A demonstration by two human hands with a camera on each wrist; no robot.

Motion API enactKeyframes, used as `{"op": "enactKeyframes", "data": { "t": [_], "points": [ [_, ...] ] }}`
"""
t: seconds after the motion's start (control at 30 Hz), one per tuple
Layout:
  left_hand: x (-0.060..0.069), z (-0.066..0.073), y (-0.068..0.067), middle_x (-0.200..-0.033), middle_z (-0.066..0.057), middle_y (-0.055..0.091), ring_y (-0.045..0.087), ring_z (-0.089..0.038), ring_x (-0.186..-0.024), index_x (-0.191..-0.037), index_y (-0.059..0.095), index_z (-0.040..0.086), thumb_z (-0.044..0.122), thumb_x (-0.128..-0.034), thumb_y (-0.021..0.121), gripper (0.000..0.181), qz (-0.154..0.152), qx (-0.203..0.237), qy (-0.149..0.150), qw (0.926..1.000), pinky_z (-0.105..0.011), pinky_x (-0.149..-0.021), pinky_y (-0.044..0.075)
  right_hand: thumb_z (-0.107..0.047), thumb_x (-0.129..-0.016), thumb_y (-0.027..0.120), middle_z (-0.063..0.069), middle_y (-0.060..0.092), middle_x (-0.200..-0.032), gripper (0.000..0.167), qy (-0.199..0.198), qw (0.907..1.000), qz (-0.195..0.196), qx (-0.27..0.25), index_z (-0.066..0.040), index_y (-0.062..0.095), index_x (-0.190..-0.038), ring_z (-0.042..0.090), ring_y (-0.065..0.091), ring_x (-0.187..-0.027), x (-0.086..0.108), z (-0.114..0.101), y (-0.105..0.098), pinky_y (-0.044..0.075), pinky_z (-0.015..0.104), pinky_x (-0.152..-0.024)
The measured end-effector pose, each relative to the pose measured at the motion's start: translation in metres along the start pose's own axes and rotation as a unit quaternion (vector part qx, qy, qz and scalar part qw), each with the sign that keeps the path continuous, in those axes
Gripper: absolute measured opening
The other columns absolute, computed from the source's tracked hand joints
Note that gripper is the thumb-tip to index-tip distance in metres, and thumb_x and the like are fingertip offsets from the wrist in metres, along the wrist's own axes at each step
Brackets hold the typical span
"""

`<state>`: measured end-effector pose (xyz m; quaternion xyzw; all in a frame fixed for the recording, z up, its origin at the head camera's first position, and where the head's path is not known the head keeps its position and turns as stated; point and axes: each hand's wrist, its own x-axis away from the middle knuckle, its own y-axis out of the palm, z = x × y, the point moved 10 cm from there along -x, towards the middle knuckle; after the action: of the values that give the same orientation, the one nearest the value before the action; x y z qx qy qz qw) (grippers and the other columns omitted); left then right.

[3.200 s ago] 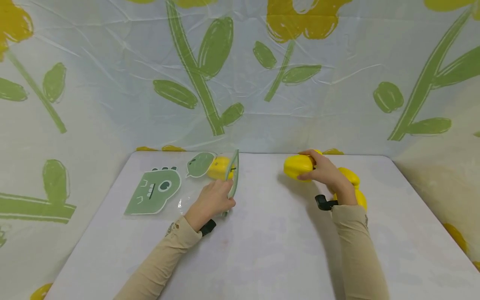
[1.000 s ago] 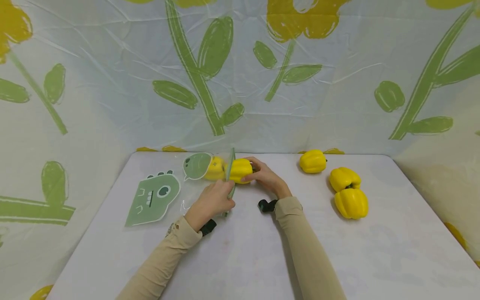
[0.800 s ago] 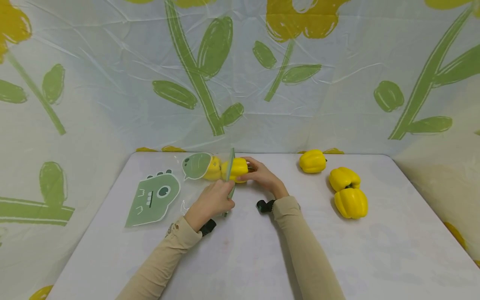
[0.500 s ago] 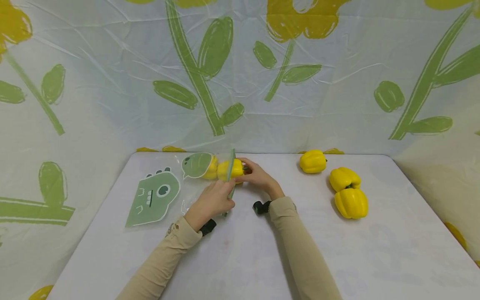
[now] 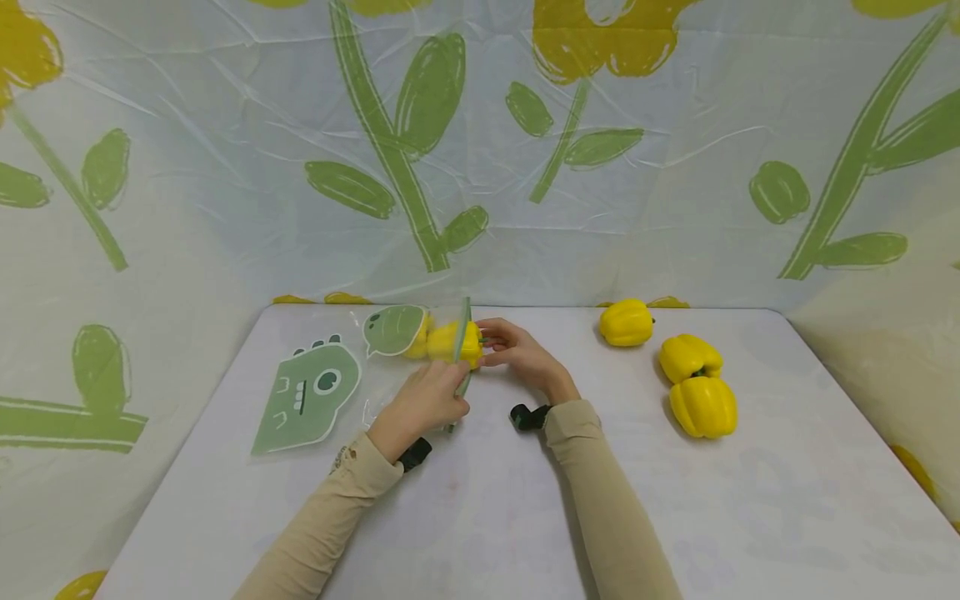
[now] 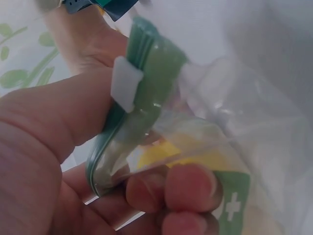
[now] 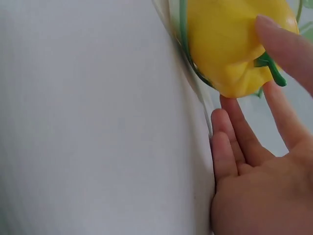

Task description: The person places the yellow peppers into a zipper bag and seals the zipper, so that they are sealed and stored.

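Observation:
A clear zip bag (image 5: 322, 387) with green cartoon monster prints lies on its side at the left of the table. My left hand (image 5: 422, 402) grips the green zip edge at its mouth; a white slider (image 6: 126, 84) shows beside the thumb in the left wrist view. One yellow bell pepper (image 5: 420, 340) is inside, partly behind a print. A second bell pepper (image 5: 444, 342) is mostly through the mouth, stem end outward. My right hand (image 5: 525, 354) touches that end with spread, fairly straight fingers and thumb, seen around the green stem (image 7: 270, 66) in the right wrist view.
Toward the right of the white table (image 5: 510, 517), one yellow bell pepper (image 5: 626, 322) lies near the back edge. Nearer, a bell pepper (image 5: 686, 357) touches another bell pepper (image 5: 703, 407). A flower-print sheet (image 5: 660, 208) rises behind the table.
My right hand has carried a bell pepper left from the right-hand group into the bag's mouth. Lately it slid deeper while the fingers loosened and drew slightly back. My left hand stays at the mouth.

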<state>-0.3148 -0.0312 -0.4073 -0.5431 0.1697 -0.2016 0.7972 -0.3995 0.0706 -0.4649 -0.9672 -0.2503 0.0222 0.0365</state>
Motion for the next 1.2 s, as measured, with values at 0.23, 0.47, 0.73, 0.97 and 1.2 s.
{"op": "enactKeyframes", "data": {
  "t": [0.23, 0.47, 0.73, 0.97, 1.2],
  "points": [
    [0.000, 0.003, -0.001, -0.058, 0.005, 0.031, 0.037, -0.015, -0.053, -0.096, 0.063, 0.003, 0.000, -0.0694, 0.066, 0.027, 0.010, 0.006, 0.019, 0.9998, -0.029, -0.048, 0.030, 0.000, -0.084, 0.073, 0.023, 0.059, -0.121, 0.060, -0.006, 0.9946, 0.034, 0.098, -0.003, 0.052, -0.140, 0.035, 0.054, -0.108, -0.007, -0.003, 0.004, 0.041, 0.033, -0.091],
    [0.000, 0.002, 0.001, -0.060, 0.004, 0.037, 0.043, -0.016, -0.055, -0.076, 0.054, 0.006, 0.000, -0.0693, 0.067, 0.016, 0.002, 0.010, 0.017, 0.9998, -0.029, -0.048, 0.033, -0.006, -0.084, 0.074, 0.019, 0.060, -0.104, 0.056, 0.026, 0.9893, 0.079, 0.120, -0.002, 0.056, -0.136, 0.020, 0.052, -0.089, -0.010, -0.002, 0.009, 0.042, 0.028, -0.077],
    [0.001, 0.001, 0.004, -0.067, 0.000, 0.042, 0.045, -0.017, -0.059, -0.072, 0.047, 0.011, 0.001, -0.0699, 0.068, 0.023, -0.009, 0.012, 0.013, 0.9998, -0.030, -0.051, 0.035, -0.010, -0.082, 0.074, 0.007, 0.056, -0.083, 0.049, 0.051, 0.9729, 0.122, 0.190, -0.002, 0.062, -0.129, 0.016, 0.046, -0.070, -0.012, -0.002, 0.012, 0.038, 0.025, -0.064],
    [0.001, 0.000, 0.003, -0.065, 0.001, 0.041, 0.043, -0.016, -0.057, -0.071, 0.046, 0.011, 0.000, -0.0692, 0.067, 0.024, -0.005, 0.028, 0.017, 0.9995, -0.029, -0.049, 0.033, -0.016, -0.085, 0.073, 0.014, 0.059, -0.122, 0.050, 0.070, 0.9717, 0.107, 0.199, -0.004, 0.061, -0.131, 0.028, 0.053, -0.106, -0.010, 0.002, 0.010, 0.045, 0.037, -0.088],
    [0.002, 0.001, 0.001, -0.061, 0.003, 0.038, 0.041, -0.015, -0.055, -0.071, 0.047, 0.010, 0.000, -0.0692, 0.068, 0.023, -0.006, 0.033, 0.014, 0.9993, -0.028, -0.049, 0.031, -0.007, -0.091, 0.056, 0.016, 0.053, -0.142, 0.045, 0.084, 0.9869, 0.054, 0.127, 0.003, 0.058, -0.134, 0.031, 0.041, -0.136, -0.006, 0.004, 0.009, 0.031, 0.047, -0.110]
  ]
}}
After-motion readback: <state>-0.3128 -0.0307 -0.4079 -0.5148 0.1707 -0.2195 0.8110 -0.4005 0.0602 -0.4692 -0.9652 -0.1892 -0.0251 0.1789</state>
